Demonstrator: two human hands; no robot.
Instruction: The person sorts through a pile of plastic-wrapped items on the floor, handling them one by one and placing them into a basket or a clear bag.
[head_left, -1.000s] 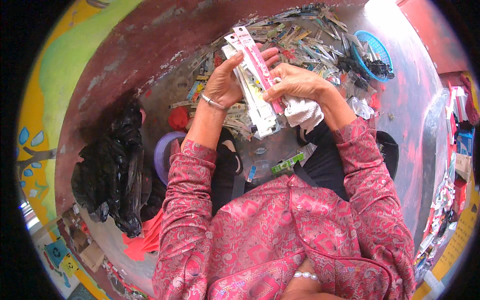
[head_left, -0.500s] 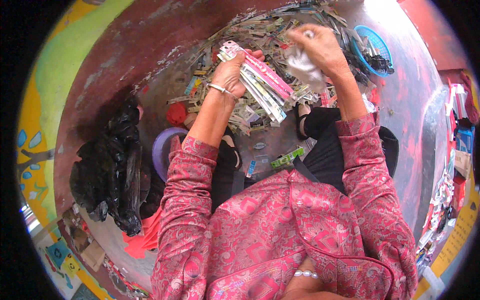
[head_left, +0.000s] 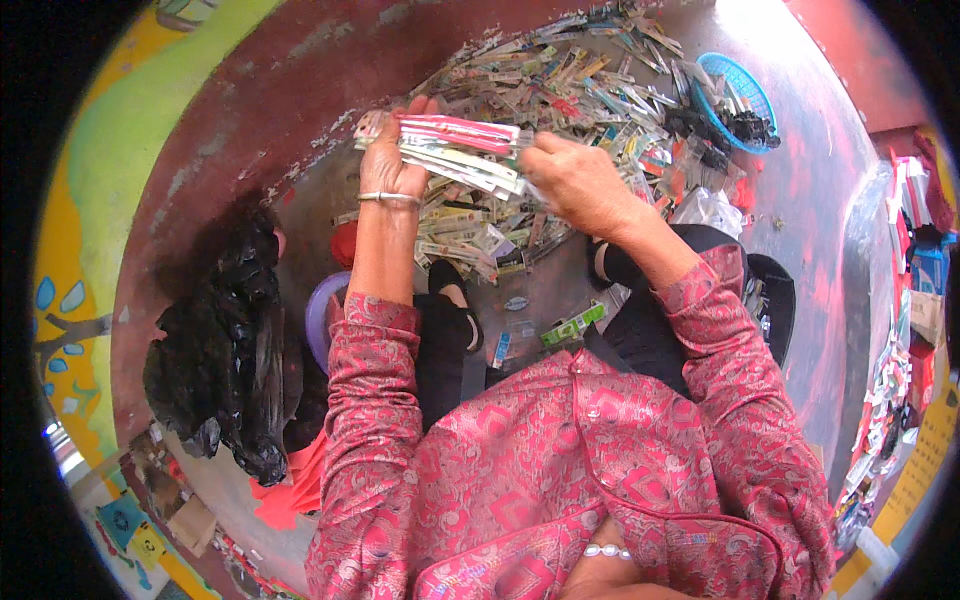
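Observation:
My left hand (head_left: 393, 172) is wrapped round one end of a bundle of long narrow plastic packets (head_left: 460, 150), pink, white and pale green, held level above the floor. At the bundle's other end, my right hand (head_left: 578, 180) is closed with the fingers pinching the clear packet ends; the fingertips are partly hidden. Beneath both hands spreads a heap of similar loose packets (head_left: 570, 75). A crumpled clear plastic bag (head_left: 710, 212) lies by my right knee. Between my feet are a green packet (head_left: 575, 325) and a small blue-and-white one (head_left: 502, 348).
A blue mesh basket (head_left: 748, 78) stands at the far right with dark scraps in it. On the left are a black plastic bag (head_left: 225, 350), a purple basin (head_left: 322, 305) and red sheeting (head_left: 298, 478). A low dark-red wall (head_left: 215, 150) curves behind the heap.
My right hand has let go of the crumpled clear bag and come left and down to the bundle's end. My left hand has moved left, turning the bundle nearly level.

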